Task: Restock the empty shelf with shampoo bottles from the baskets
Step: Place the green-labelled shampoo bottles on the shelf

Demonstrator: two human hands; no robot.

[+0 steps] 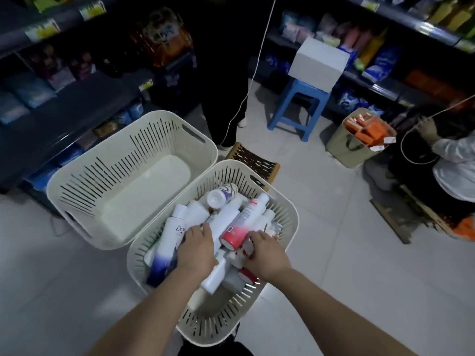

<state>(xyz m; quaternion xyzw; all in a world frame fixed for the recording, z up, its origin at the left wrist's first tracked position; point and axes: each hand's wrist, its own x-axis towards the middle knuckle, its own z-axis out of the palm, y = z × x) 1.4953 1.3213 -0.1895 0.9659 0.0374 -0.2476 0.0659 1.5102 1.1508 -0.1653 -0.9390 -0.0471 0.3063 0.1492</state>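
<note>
Two cream slotted baskets stand on the floor. The near basket [285, 242] is full of several white shampoo bottles lying in a heap; the far basket [84, 199] is empty. My left hand [198, 249] is down in the heap, fingers curled over a white bottle [226, 222] beside a white-and-purple Dove bottle [168, 242]. My right hand [264, 253] reaches in next to it, fingers curled round a small white bottle [246, 246] under a white-and-red bottle [244, 222]. The dark shelf [84, 104] at left is bare in its middle.
A person in dark trousers [226, 98] stands behind the baskets. A blue stool [298, 109] carries a white box [318, 62]. A beige bag [357, 147] with orange packs and a crouching person [452, 170] are at right. Stocked shelves line both sides.
</note>
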